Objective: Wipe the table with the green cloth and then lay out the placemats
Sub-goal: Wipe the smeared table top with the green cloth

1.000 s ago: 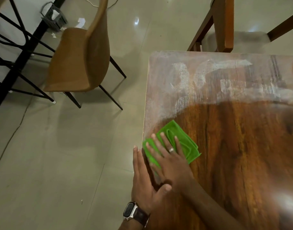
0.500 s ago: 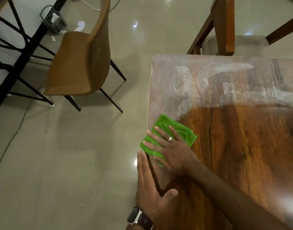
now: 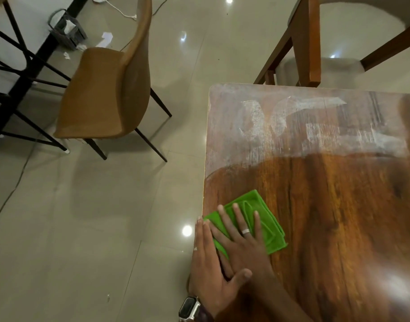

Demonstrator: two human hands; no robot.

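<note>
A folded green cloth (image 3: 268, 217) lies on the dark wooden table (image 3: 334, 205), close to its left edge. My right hand (image 3: 242, 242), with a ring on one finger, presses flat on the cloth, fingers spread and pointing away from me. My left hand (image 3: 209, 268), a watch on its wrist, rests flat along the table's left edge beside the right hand, its fingertips touching the cloth's near-left corner. The far part of the tabletop shows whitish streaks. No placemats are in view.
A tan chair with black legs (image 3: 101, 96) stands on the tiled floor to the left of the table. A wooden chair (image 3: 306, 40) sits at the table's far edge. A black-framed table (image 3: 25, 63), a grey caddy (image 3: 67, 29) and paper scraps are at the far left.
My right hand has slid the cloth back toward me and slightly inward from the table's left edge. My left hand has stayed at the edge.
</note>
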